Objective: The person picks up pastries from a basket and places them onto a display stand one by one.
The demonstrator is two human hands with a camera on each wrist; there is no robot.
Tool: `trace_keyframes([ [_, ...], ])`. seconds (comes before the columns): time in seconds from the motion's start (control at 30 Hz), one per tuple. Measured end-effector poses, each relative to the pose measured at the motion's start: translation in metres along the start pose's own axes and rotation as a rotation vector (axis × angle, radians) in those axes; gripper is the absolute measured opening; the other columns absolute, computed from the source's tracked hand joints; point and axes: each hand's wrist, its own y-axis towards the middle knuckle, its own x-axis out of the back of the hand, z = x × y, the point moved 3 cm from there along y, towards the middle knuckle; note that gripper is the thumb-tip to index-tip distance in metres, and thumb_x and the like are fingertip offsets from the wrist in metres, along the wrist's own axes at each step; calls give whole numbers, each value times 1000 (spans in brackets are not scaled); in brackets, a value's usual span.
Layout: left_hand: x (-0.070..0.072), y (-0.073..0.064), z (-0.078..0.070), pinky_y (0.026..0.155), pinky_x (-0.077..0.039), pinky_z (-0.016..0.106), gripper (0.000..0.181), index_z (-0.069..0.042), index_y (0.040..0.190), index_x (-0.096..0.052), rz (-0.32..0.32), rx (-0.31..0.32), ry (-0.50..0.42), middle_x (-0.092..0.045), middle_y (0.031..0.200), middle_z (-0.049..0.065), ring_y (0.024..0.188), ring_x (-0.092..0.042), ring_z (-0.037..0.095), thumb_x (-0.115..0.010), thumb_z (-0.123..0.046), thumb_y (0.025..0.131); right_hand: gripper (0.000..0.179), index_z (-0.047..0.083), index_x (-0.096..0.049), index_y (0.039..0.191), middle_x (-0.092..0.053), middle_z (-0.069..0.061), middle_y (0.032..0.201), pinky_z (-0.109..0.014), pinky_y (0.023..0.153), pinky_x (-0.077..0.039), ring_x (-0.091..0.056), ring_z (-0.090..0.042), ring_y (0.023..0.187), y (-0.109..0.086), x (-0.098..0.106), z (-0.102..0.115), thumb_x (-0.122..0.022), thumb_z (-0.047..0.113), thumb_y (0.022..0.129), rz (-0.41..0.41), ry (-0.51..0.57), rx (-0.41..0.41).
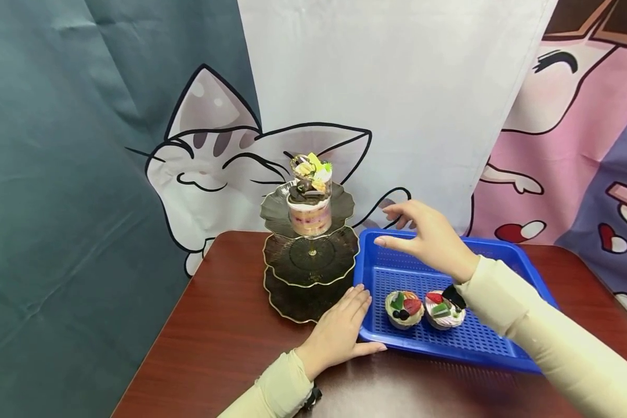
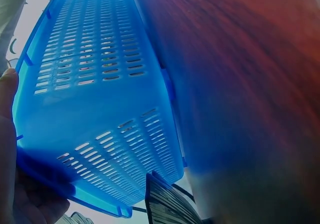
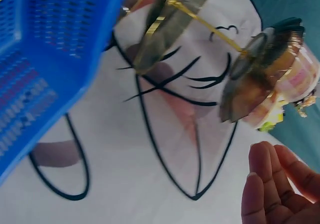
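My left hand (image 1: 339,328) rests on the near left corner of a blue plastic basket (image 1: 480,347), fingers fairly straight along its left side and thumb by the front rim. In the left wrist view the thumb (image 2: 7,89) touches the basket's rim. Above the basket's back left part my right hand (image 1: 428,235) is raised, fingers loosely bent and holding nothing. Layered dessert cups (image 1: 310,217) with chocolate and fruit on top stand on the top plate of a three-tier stand (image 1: 310,255). Inside the basket sit two fruit-topped cupcakes, one on the left (image 1: 404,310) and one on the right (image 1: 444,313).
The stand's two lower scalloped plates, dark with gold rims, hold no desserts. Stand and basket share a reddish-brown wooden table (image 1: 214,325), the stand close to the basket's left side. Behind the table hangs a cloth printed with a cartoon cat (image 1: 204,162).
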Motion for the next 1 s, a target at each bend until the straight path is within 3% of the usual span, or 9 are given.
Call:
trace_keyframes([
  [0.33,-1,-2,1,117,-32,28,86,-2,131,-57,-17,21,-11,-57,136,11,137,-45,22,-61,-70,78,51,10,-61,122,-65,-7,110,-49,86,-52,-61,-21,95,-20,0,-25,-72,42,84,55,-22,-31],
  [0.57,-1,-1,1,115,-35,29,86,-3,131,-56,-16,28,-31,-56,137,11,137,-45,22,-61,-70,78,50,8,-61,120,-66,-7,111,-47,86,-52,-60,-22,99,-33,-2,-40,-75,38,82,90,-29,-11],
  [1.0,-4,-2,1,114,-37,30,86,-2,131,-57,-27,18,-39,-57,136,13,136,-46,23,-62,-69,78,48,12,-62,121,-66,-6,118,-51,91,-52,-61,-25,107,-53,-22,-82,-75,38,82,223,12,-31],
])
